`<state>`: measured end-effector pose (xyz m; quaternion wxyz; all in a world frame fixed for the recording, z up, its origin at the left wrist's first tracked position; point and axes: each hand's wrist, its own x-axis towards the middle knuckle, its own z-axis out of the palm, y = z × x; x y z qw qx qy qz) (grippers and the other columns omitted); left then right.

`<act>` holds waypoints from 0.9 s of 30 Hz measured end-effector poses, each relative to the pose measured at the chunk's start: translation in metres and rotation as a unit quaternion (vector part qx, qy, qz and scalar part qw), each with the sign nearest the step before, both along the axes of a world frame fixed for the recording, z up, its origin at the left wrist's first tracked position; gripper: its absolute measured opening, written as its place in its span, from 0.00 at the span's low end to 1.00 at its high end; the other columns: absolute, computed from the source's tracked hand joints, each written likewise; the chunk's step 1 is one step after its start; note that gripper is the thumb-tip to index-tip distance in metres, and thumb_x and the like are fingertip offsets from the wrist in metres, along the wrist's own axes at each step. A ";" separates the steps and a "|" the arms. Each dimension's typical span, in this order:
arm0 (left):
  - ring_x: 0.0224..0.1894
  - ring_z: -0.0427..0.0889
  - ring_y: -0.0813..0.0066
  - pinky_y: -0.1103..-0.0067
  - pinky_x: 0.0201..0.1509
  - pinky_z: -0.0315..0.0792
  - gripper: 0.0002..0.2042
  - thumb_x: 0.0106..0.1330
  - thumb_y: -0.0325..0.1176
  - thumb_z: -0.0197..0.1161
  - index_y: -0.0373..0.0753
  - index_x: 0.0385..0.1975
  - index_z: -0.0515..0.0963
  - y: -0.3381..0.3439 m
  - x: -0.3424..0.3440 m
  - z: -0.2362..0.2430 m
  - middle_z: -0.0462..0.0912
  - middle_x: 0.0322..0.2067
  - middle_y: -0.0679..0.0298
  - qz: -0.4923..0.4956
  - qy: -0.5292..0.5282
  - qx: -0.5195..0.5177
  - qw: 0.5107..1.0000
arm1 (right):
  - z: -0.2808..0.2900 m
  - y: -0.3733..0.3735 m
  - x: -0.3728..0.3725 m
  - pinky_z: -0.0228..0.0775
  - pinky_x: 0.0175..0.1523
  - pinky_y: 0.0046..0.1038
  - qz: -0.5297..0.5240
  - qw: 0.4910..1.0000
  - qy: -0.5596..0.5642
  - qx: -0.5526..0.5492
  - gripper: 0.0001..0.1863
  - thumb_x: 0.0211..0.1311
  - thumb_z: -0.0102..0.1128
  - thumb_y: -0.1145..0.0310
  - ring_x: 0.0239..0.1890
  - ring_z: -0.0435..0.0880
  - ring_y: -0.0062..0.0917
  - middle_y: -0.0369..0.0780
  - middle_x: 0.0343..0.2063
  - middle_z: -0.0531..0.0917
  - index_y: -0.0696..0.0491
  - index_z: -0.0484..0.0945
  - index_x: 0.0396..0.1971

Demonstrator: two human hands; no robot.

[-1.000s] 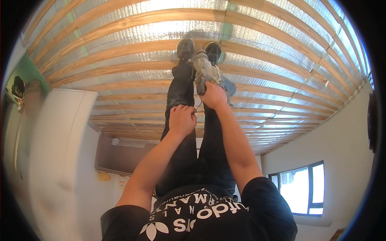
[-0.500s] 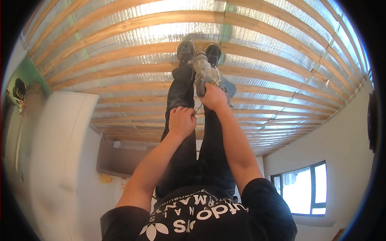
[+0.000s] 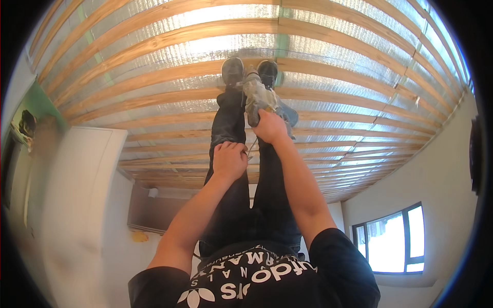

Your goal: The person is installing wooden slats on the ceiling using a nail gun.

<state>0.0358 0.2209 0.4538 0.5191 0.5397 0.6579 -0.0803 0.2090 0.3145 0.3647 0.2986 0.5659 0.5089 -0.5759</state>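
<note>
My right hand [image 3: 270, 127] grips the dark handle of a handheld power tool [image 3: 260, 97] covered in a pale, crumpled wrap. Its front end points down between my shoes, and a bluish-grey cloth or bag hangs at its right side. What kind of power tool it is stays hidden under the wrap. My left hand [image 3: 229, 160] lies curled against my left trouser leg, just nearer than the tool. A thin cord-like strand [image 3: 252, 146] shows by its thumb side; whatever those fingers hold is too small to make out.
Under my shoes [image 3: 232, 72] run parallel wooden battens [image 3: 169, 68] over silvery foil sheeting [image 3: 328, 51]. A white panel [image 3: 84, 174] stands at left, with a brown cabinet-like box [image 3: 154, 205] beyond it. A dark-framed window [image 3: 390, 241] is in the right wall.
The view has shifted slightly, so my shoes and the tool appear a little further left and lower. Both hands keep the same grip and posture.
</note>
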 end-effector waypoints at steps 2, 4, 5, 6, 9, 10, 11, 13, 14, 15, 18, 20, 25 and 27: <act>0.51 0.86 0.63 0.63 0.60 0.72 0.06 0.62 0.30 0.63 0.47 0.34 0.87 0.000 0.001 0.000 0.91 0.37 0.67 -0.008 0.003 -0.001 1.000 | -0.001 -0.001 0.001 0.81 0.58 0.50 -0.003 1.000 0.003 -0.001 0.22 0.61 0.70 0.55 0.51 0.89 0.53 0.54 0.43 0.90 0.54 0.82 0.48; 0.51 0.86 0.63 0.63 0.61 0.72 0.06 0.62 0.30 0.63 0.47 0.34 0.87 0.001 0.002 0.000 0.91 0.37 0.67 -0.015 0.007 -0.004 1.000 | 0.000 -0.004 0.001 0.81 0.57 0.50 0.007 1.000 -0.005 0.002 0.22 0.59 0.72 0.55 0.51 0.89 0.52 0.53 0.43 0.90 0.54 0.82 0.47; 0.51 0.86 0.64 0.63 0.63 0.71 0.06 0.63 0.32 0.63 0.47 0.35 0.87 0.001 0.003 0.000 0.91 0.38 0.67 -0.013 0.004 -0.018 1.000 | 0.000 -0.004 0.001 0.81 0.57 0.50 0.006 1.000 -0.005 0.002 0.22 0.59 0.72 0.55 0.51 0.89 0.52 0.53 0.43 0.90 0.54 0.82 0.47; 0.52 0.85 0.65 0.62 0.65 0.70 0.06 0.65 0.33 0.63 0.47 0.36 0.87 0.001 0.003 0.000 0.91 0.39 0.67 -0.010 0.001 -0.032 0.999 | 0.000 -0.003 0.002 0.81 0.57 0.50 0.010 1.000 -0.004 0.000 0.22 0.59 0.73 0.55 0.51 0.89 0.52 0.53 0.43 0.90 0.54 0.82 0.47; 0.52 0.85 0.64 0.62 0.65 0.70 0.07 0.65 0.32 0.63 0.47 0.36 0.88 0.001 0.000 0.002 0.91 0.39 0.67 -0.008 0.000 -0.018 1.000 | 0.005 0.002 -0.003 0.81 0.57 0.50 0.009 1.000 0.001 -0.011 0.23 0.58 0.74 0.55 0.51 0.89 0.52 0.53 0.43 0.90 0.54 0.82 0.47; 0.52 0.85 0.64 0.62 0.65 0.70 0.07 0.65 0.32 0.63 0.47 0.36 0.88 0.002 0.001 0.000 0.91 0.39 0.67 -0.008 0.000 -0.012 1.000 | 0.002 0.007 -0.002 0.81 0.57 0.50 0.007 1.000 0.000 -0.013 0.23 0.58 0.75 0.55 0.51 0.89 0.52 0.53 0.44 0.90 0.54 0.82 0.47; 0.50 0.86 0.63 0.62 0.62 0.71 0.07 0.63 0.31 0.63 0.47 0.35 0.87 0.002 0.002 0.001 0.91 0.37 0.67 -0.014 0.003 -0.003 1.000 | -0.001 0.005 -0.001 0.81 0.57 0.50 0.006 1.000 0.000 -0.007 0.23 0.58 0.75 0.55 0.51 0.89 0.52 0.53 0.44 0.90 0.54 0.82 0.47; 0.49 0.86 0.63 0.63 0.59 0.72 0.07 0.62 0.30 0.62 0.47 0.33 0.87 0.003 0.003 0.000 0.91 0.36 0.67 -0.019 0.007 0.016 1.000 | -0.004 -0.007 0.000 0.81 0.58 0.49 0.010 1.000 0.010 0.002 0.23 0.58 0.75 0.54 0.51 0.89 0.51 0.52 0.44 0.90 0.54 0.82 0.47; 0.48 0.86 0.63 0.63 0.59 0.72 0.07 0.62 0.30 0.63 0.47 0.33 0.87 0.000 0.003 0.001 0.91 0.36 0.67 -0.022 0.010 0.014 1.000 | -0.004 -0.007 -0.001 0.81 0.58 0.49 0.010 1.000 0.010 0.010 0.23 0.58 0.75 0.54 0.51 0.89 0.51 0.52 0.44 0.90 0.54 0.82 0.47; 0.48 0.86 0.63 0.63 0.58 0.72 0.06 0.62 0.30 0.63 0.47 0.33 0.87 -0.001 0.003 0.000 0.91 0.36 0.67 -0.025 0.012 0.012 1.000 | -0.003 -0.007 -0.001 0.81 0.58 0.49 0.014 1.000 0.009 -0.001 0.23 0.58 0.75 0.55 0.52 0.89 0.51 0.52 0.44 0.90 0.54 0.81 0.48; 0.51 0.86 0.63 0.61 0.63 0.71 0.07 0.65 0.33 0.63 0.46 0.36 0.87 -0.001 0.003 0.000 0.91 0.38 0.66 -0.011 0.003 -0.018 1.000 | 0.000 -0.006 -0.003 0.81 0.58 0.49 0.021 1.000 0.006 -0.011 0.23 0.59 0.74 0.55 0.52 0.89 0.51 0.52 0.45 0.90 0.53 0.81 0.48; 0.50 0.86 0.63 0.61 0.63 0.71 0.07 0.65 0.33 0.63 0.46 0.36 0.87 -0.001 0.004 0.002 0.91 0.37 0.66 -0.011 0.003 -0.017 1.000 | 0.000 -0.007 -0.002 0.81 0.58 0.49 0.018 1.000 -0.002 -0.019 0.23 0.59 0.74 0.55 0.52 0.89 0.51 0.52 0.45 0.90 0.53 0.81 0.49; 0.51 0.85 0.63 0.61 0.63 0.71 0.07 0.65 0.33 0.62 0.46 0.36 0.87 -0.004 0.004 0.001 0.91 0.39 0.66 -0.015 0.004 -0.007 1.000 | -0.003 -0.004 0.003 0.81 0.58 0.50 0.004 1.000 0.002 -0.010 0.23 0.59 0.72 0.56 0.52 0.89 0.52 0.54 0.45 0.90 0.54 0.81 0.49; 0.51 0.85 0.63 0.61 0.63 0.71 0.07 0.65 0.33 0.63 0.46 0.36 0.87 -0.006 0.003 0.003 0.91 0.39 0.66 -0.013 0.003 -0.011 1.000 | -0.001 -0.005 0.004 0.81 0.58 0.51 -0.005 1.000 0.001 -0.007 0.23 0.59 0.72 0.57 0.51 0.89 0.53 0.55 0.43 0.90 0.55 0.81 0.48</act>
